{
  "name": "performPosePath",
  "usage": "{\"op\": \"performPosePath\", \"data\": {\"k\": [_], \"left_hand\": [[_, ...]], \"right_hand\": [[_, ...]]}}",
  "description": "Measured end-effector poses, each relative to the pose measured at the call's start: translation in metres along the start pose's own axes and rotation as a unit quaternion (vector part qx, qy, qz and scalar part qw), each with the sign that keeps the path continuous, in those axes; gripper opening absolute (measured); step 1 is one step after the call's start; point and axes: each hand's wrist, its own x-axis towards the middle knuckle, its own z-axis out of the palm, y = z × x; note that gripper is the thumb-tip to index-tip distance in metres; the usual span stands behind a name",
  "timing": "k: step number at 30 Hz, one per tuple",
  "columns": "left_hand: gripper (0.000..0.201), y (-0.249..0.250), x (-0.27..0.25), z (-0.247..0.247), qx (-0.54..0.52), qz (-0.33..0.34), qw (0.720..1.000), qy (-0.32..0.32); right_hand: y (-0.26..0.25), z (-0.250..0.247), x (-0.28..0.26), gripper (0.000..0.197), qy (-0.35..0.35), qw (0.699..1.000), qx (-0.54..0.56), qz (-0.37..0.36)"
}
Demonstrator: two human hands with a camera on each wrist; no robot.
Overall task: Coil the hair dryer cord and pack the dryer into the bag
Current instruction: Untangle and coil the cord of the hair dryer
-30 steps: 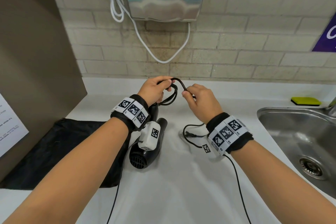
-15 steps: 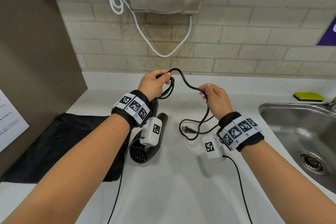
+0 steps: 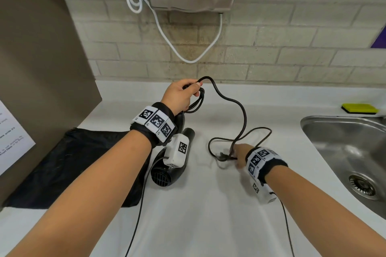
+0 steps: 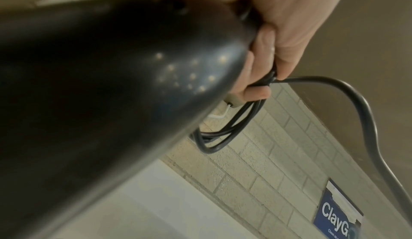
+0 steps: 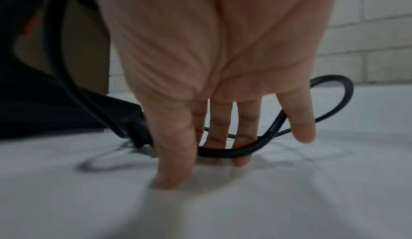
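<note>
Two hands work on a black hair dryer cord on a smooth white worktop.

The left hand (image 3: 180, 95) is curled tight around a few round loops of the thin, rubbery cord (image 3: 240, 108), and the loops hang just under its fingers (image 4: 256, 91). From there the cord bends in soft waves down to the right hand (image 3: 240, 155). That hand reaches down with straight, spread fingers (image 5: 176, 154) that touch the cord near its plug and hold nothing. The shiny black hair dryer (image 3: 173, 165) lies under the left wrist, with its round grille facing the camera. A flat, soft black bag (image 3: 69, 165) lies just left of the left arm.
</note>
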Motion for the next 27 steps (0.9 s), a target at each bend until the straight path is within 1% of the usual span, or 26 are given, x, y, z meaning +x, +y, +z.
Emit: {"op": "performPosePath", "data": {"k": [2, 3, 5, 7, 9, 10, 12, 14, 15, 17, 19, 21, 23, 25, 27], "left_hand": [[0.015, 0.000, -0.001, 0.001, 0.002, -0.003, 1.000, -0.003], [0.015, 0.001, -0.001, 0.002, 0.001, -0.004, 1.000, -0.006], [0.015, 0.001, -0.001, 0.003, 0.004, -0.004, 1.000, -0.019], [0.015, 0.001, -0.002, 0.006, 0.008, -0.003, 1.000, -0.027], [0.014, 0.001, -0.002, 0.008, 0.009, -0.001, 0.999, -0.030], [0.013, 0.002, -0.002, 0.010, 0.011, 0.001, 0.999, -0.033], [0.012, 0.001, -0.003, 0.011, 0.016, 0.004, 0.999, -0.039], [0.012, 0.001, -0.003, 0.011, 0.014, 0.006, 0.999, -0.041], [0.012, 0.002, -0.004, 0.011, 0.012, 0.006, 0.999, -0.043], [0.012, 0.002, -0.004, 0.012, 0.010, 0.006, 0.999, -0.048], [0.011, 0.003, -0.006, 0.013, 0.015, 0.007, 0.998, -0.053], [0.010, 0.004, -0.006, 0.013, 0.014, 0.005, 0.998, -0.058], [0.010, 0.005, -0.007, 0.011, 0.005, 0.002, 0.998, -0.063], [0.010, 0.006, -0.008, 0.011, 0.000, 0.000, 0.998, -0.065], [0.010, 0.008, -0.009, 0.011, 0.005, 0.002, 0.998, -0.065]], "right_hand": [[0.001, -0.003, 0.000, 0.016, -0.026, 0.999, -0.045, 0.001], [0.003, -0.006, 0.000, 0.019, -0.026, 0.998, -0.054, 0.008], [0.005, -0.015, -0.002, 0.030, 0.016, 0.999, -0.029, 0.033], [0.009, -0.023, -0.003, 0.028, 0.104, 0.993, 0.035, 0.050], [0.010, -0.029, -0.007, 0.025, 0.238, 0.966, 0.087, 0.059], [0.010, -0.033, -0.010, 0.024, 0.302, 0.948, 0.085, 0.049], [0.004, -0.042, -0.019, 0.023, 0.411, 0.910, 0.052, 0.000], [-0.007, -0.051, -0.030, 0.022, 0.478, 0.874, 0.046, -0.076], [-0.013, -0.055, -0.034, 0.022, 0.497, 0.859, 0.046, -0.117], [-0.026, -0.058, -0.039, 0.020, 0.509, 0.844, 0.031, -0.168], [-0.037, -0.062, -0.041, 0.025, 0.510, 0.840, 0.015, -0.182], [-0.046, -0.069, -0.044, 0.030, 0.474, 0.864, 0.029, -0.166], [-0.050, -0.074, -0.042, 0.027, 0.433, 0.886, 0.074, -0.148], [-0.057, -0.078, -0.043, 0.024, 0.408, 0.896, 0.108, -0.138], [-0.062, -0.083, -0.046, 0.028, 0.398, 0.896, 0.158, -0.117]]}}
